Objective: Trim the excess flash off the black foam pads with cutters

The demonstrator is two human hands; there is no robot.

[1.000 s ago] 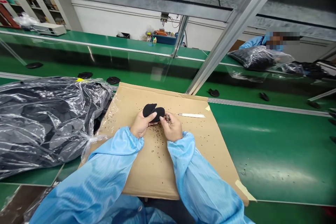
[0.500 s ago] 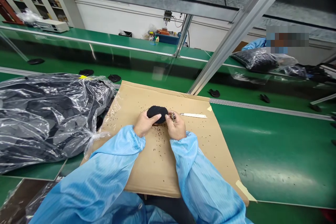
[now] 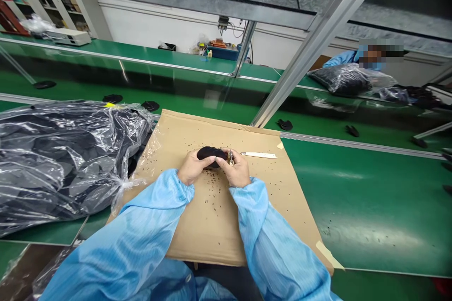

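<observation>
A black oval pad, soft-looking, is held between my two hands above the brown cardboard sheet. My left hand is closed on its left end, with the thumb across the front. My right hand grips the right end, thumb tip close to the left thumb. A small metal tool also sits in the right hand, its kind unclear. Small black bits lie scattered on the cardboard below. Right of the hands rests a white, thin-bladed knife.
A large clear plastic bag of black pieces lies at left, touching the cardboard's side. Several black pads, one being a folded pad, lie on the green belt beyond. A slanting metal post rises behind the cardboard. Another person's blue sleeve shows far right.
The black pad has tilted and looks bent, showing a narrower face. My right thumb has moved left along it, nearer the left thumb. The view has shifted slightly.
</observation>
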